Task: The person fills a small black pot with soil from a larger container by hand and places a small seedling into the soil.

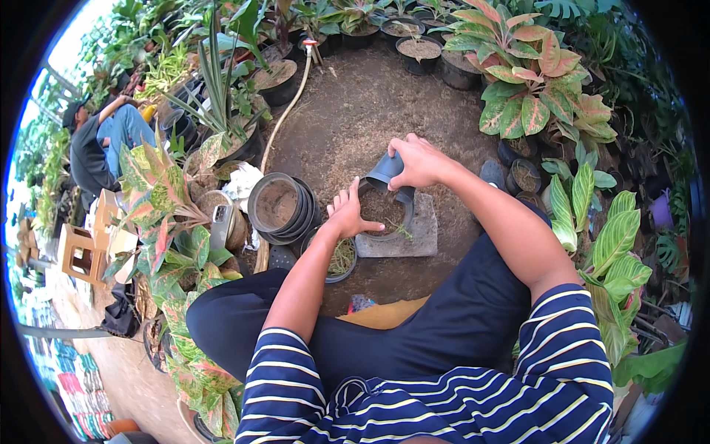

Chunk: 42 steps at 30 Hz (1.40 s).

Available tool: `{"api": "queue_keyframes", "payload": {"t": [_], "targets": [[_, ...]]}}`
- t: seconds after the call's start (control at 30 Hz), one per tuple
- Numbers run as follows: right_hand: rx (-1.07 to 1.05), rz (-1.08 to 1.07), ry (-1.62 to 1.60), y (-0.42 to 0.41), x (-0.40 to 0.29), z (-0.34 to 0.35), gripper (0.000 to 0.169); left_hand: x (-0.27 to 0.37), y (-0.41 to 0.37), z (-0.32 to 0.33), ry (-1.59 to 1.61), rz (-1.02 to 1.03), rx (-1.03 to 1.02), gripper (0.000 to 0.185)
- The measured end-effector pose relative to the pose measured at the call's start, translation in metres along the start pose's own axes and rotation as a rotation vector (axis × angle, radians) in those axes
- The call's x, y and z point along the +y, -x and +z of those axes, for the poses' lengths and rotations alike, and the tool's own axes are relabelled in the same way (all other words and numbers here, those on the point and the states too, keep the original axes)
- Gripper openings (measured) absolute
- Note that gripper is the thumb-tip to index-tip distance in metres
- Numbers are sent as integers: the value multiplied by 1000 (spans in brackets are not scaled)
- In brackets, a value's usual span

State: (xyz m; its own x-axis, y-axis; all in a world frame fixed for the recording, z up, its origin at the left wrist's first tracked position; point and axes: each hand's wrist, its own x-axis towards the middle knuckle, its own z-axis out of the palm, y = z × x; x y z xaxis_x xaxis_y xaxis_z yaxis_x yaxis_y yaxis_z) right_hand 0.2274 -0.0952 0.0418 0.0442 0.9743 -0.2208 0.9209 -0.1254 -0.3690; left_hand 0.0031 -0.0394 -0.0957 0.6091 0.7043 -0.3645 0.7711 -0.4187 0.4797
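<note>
My right hand [419, 162] grips a small black plastic pot [384, 171], tipped so that its mouth faces down toward a wider black plastic pot [409, 213]. Dark soil [383, 208] and a few green sprigs show inside the wider pot, which stands on a grey stone slab [426, 233]. At that pot's left rim is my left hand [348, 213], its fingers spread and its thumb reaching over the soil. Whether the left fingertips press on the pot is hard to see. The inside of the tipped pot is mostly hidden.
Left of my left hand stand nested black pots [275, 202] and a pot of green clippings [341, 258]. A phone [221, 225] leans near a leafy plant. A hose [285, 114] crosses the soil floor. Potted plants [532, 72] ring the space. Another person [91, 150] sits far left.
</note>
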Motion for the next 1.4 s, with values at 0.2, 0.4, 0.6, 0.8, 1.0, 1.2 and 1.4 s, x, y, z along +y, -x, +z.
{"api": "queue_keyframes", "payload": {"t": [0.2,0.4,0.6,0.8,1.0,1.2,1.4], "targets": [[20,-57,-16,-5,6,-3,82,1,-9,-5,48,-10,230,118],[-7,-295,-161,-14,19,-14,81,12,-19,-67,447,323,143,123],[19,-390,-335,-19,7,-28,71,12,-35,-156,223,367,-168,124],[297,-283,-163,-18,4,-21,61,6,-52,-174,221,197,117,117],[158,-245,13,-12,7,-19,57,-50,-92,-107,551,-51,489,117],[-20,-240,30,-2,-1,-22,56,-49,-88,-60,112,-387,515,104],[-90,-249,54,-7,7,-15,54,-64,-91,-27,-357,-401,422,104]]}}
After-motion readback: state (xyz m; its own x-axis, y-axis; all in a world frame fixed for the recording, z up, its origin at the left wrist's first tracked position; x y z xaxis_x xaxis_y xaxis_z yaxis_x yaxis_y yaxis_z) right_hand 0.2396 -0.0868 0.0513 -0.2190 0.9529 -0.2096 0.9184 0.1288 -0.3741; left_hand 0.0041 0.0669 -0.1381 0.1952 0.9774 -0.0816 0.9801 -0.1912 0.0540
